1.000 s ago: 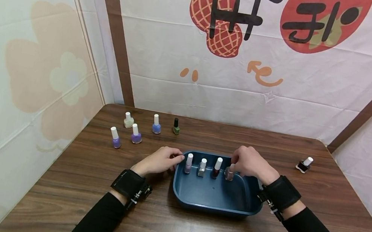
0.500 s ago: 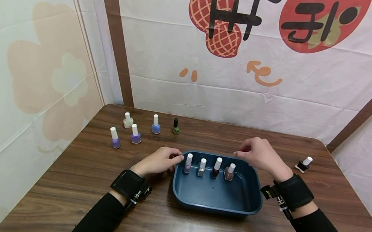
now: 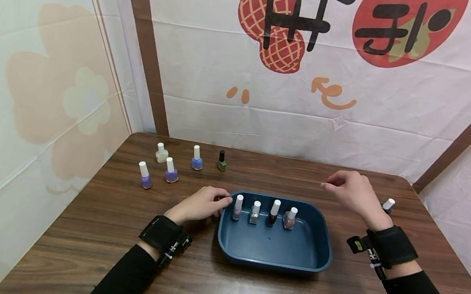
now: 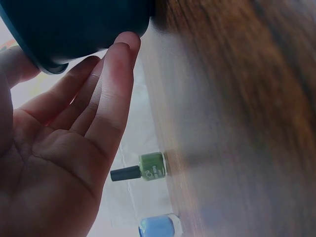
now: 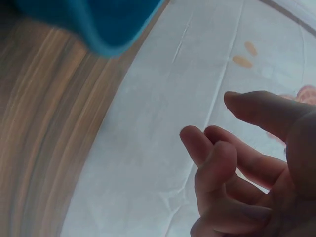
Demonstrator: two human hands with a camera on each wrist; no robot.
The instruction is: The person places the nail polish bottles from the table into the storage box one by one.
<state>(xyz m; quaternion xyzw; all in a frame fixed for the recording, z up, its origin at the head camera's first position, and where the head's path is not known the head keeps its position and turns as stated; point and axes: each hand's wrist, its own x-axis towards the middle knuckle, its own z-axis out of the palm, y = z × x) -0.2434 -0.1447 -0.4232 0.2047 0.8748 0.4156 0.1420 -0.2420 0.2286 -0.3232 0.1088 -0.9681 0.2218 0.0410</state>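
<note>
In the head view a dark blue tray (image 3: pixel 272 263) holds a row of nail polish bottles with white caps: a pale lilac bottle (image 3: pixel 237 209), a silvery one (image 3: pixel 255 213), a dark red one (image 3: pixel 273 214) and a dusty pink one (image 3: pixel 289 220). My left hand (image 3: pixel 203 206) holds the tray's left back corner, thumb at the rim and fingers against the outer wall (image 4: pixel 84 29). Past the tray's back right corner my right hand (image 3: pixel 355 195) hovers with loosely bent fingers and thumb apart (image 5: pixel 242 168), holding nothing. Just beyond it, a black nail polish bottle (image 3: pixel 388 204) is partly hidden.
Several bottles stand on the wooden table (image 3: pixel 78 245) at the back left: a cream one (image 3: pixel 162 153), two purple ones (image 3: pixel 145 177), a blue one (image 3: pixel 197 160) and a green one with a black cap (image 3: pixel 222 162). A printed cloth (image 3: pixel 203 124) hangs behind.
My right hand has let go of the dusty pink bottle in the tray, risen out and moved right toward the black bottle. The left hand and tray stay put.
</note>
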